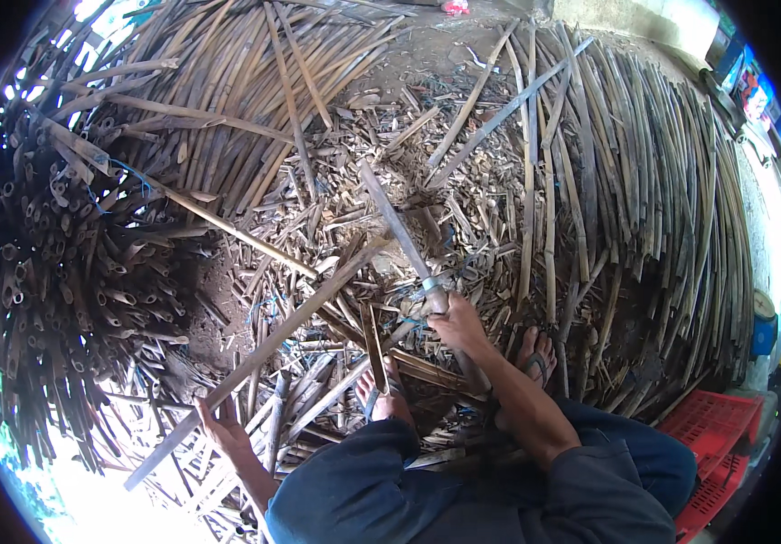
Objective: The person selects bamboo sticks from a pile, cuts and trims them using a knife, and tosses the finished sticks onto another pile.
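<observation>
My right hand (459,325) is closed round the handle of a machete (393,218). Its long blade points forward and slightly left, over the chips, with a pale band where blade meets handle. At the lower left, my left hand (224,432) grips a long flat bamboo strip (291,326) near its near end. The strip slants up to the right, its far end close to the machete blade. A darker split bamboo piece (373,337) stands near my left foot, between my hands. Part of my left hand's grip is hidden by the strip.
Bamboo chips (490,218) cover the ground ahead. A large stack of bamboo poles (73,272) rises at left. Long strips (227,100) lie at the far left, and more strips (644,154) at right. Red plastic crates (712,426) stand at lower right, beside my knee.
</observation>
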Demonstrator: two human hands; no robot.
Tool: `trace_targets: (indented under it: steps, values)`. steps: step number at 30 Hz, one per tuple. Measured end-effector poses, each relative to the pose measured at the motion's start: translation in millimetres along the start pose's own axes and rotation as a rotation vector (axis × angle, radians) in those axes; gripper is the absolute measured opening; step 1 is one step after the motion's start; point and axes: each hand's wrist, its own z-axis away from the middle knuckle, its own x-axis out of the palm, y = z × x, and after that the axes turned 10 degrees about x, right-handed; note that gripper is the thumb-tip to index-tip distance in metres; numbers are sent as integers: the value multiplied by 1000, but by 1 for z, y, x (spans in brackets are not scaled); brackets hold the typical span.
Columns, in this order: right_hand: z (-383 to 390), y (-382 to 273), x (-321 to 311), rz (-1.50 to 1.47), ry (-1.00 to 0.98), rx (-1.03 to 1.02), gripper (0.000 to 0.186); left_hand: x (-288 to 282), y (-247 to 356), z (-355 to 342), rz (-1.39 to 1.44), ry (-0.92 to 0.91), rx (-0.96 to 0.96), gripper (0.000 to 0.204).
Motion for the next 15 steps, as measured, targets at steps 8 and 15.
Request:
trace_targets:
  steps: [8,15]
  values:
    - [16,-119,-31,54,208,-579,38,115,60,47,-316,-117,699,47]
    - [-1,-108,-2,-120,235,-634,47,178,84,54,-424,-148,813,32]
